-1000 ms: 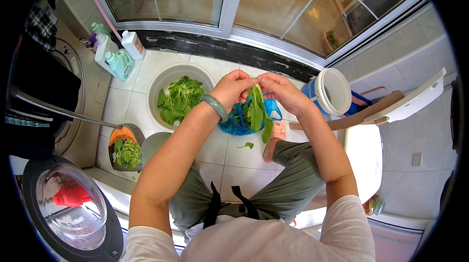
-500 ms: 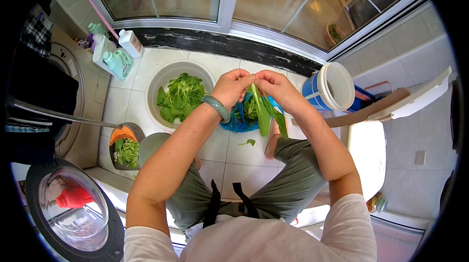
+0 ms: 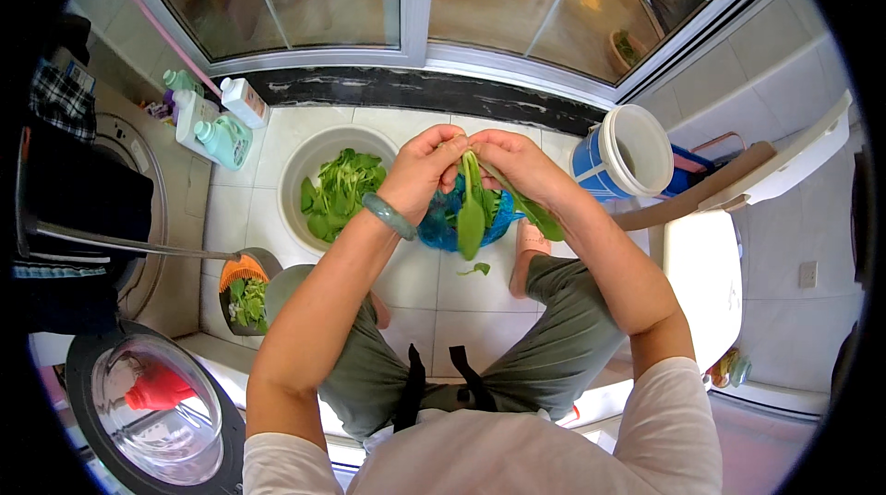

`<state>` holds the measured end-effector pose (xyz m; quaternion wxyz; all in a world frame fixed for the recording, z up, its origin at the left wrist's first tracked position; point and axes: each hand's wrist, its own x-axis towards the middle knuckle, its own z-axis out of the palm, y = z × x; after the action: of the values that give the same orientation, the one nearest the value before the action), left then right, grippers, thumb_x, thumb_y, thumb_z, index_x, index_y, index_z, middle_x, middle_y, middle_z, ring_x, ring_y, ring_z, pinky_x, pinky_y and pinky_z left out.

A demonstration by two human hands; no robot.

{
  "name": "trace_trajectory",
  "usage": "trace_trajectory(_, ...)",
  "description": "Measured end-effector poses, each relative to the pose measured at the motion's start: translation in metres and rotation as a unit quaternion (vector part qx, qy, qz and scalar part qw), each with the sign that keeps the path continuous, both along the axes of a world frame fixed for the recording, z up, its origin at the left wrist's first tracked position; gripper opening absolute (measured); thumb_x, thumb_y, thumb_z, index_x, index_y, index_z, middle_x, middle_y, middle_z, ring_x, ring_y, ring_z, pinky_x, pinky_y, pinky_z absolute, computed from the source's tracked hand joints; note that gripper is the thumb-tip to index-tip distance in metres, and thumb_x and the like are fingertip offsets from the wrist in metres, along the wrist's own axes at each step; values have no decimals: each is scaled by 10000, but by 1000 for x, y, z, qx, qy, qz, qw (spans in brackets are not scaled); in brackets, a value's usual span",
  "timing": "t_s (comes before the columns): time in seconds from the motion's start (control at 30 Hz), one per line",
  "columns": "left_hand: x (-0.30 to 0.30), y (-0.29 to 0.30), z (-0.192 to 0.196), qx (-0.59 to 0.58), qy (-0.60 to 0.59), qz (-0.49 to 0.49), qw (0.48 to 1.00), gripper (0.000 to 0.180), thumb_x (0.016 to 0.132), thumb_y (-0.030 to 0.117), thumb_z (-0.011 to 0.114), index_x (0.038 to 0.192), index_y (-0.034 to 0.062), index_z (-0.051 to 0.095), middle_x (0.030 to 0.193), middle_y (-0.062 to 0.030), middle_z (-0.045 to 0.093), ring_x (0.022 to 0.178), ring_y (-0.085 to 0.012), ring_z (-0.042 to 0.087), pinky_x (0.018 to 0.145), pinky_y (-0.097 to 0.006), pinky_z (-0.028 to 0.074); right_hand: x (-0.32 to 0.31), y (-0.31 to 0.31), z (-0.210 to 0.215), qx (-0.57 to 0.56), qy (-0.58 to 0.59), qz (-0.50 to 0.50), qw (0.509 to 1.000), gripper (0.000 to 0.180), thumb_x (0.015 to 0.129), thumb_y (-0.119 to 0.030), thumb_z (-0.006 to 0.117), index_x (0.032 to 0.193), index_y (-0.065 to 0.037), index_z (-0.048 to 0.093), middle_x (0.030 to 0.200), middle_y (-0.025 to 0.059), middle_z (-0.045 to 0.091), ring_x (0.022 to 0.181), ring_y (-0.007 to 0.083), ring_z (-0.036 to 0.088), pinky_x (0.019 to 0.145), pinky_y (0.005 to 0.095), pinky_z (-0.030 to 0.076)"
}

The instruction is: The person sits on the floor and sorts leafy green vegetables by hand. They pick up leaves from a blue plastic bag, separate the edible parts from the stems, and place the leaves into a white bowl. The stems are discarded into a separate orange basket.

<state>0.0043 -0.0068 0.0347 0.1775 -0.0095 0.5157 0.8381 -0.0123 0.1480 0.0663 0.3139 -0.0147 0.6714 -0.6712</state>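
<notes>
Above a blue plastic bag point(image 3: 437, 229) with greens inside, my two hands meet fingertip to fingertip. My left hand point(image 3: 423, 165), with a jade-coloured bangle on its wrist, pinches the stem end of a leafy green point(image 3: 472, 220) whose broad leaf hangs down. My right hand point(image 3: 519, 163) is closed on the same bunch's stems, and another long leaf point(image 3: 543, 220) droops under its wrist. The exact grip of the fingertips is partly hidden. To the left stands a pale basin point(image 3: 290, 189) holding many loose leafy greens point(image 3: 343, 192). A torn leaf piece point(image 3: 475, 269) lies on the tiles.
A dustpan point(image 3: 275, 262) with leaf scraps and an orange-bristled brush point(image 3: 242, 271) is by my left knee. Detergent bottles point(image 3: 224, 141) stand at the far left, near a washing machine with its round door point(image 3: 88, 375) open. A blue and white bucket point(image 3: 600, 163) is at the right.
The hanging leaf has swung a little left and now points down, while the second leaf has spread to the right. My hands stay together. The whole view has shifted slightly.
</notes>
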Motion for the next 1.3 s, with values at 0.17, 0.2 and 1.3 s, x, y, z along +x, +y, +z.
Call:
trace_trajectory(0.17,-5,-1,-4,39,-6,8,999,122,869,190,499,912,76,498,660,19,479,509,-44,407,450,-182,341,-9,7,-15,-43,35,28,998,203,887,-214,426,922,-32,509,771,25,559,679,73,504,610,211,404)
trace_trajectory(0.2,-5,-2,-4,37,-8,12,999,123,870,190,497,912,75,493,659,13,482,512,-44,413,450,-183,345,-10,5,-15,-57,43,25,997,202,888,-213,426,920,-31,506,768,27,558,684,76,504,612,213,405)
trace_trajectory(1.3,1,-2,-2,31,-2,40,999,113,883,182,468,890,69,467,686,3,466,524,-71,417,473,-212,358,-2,-9,-15,-146,-51,-62,986,132,841,-162,401,814,-69,492,650,-32,394,573,59,371,505,185,314)
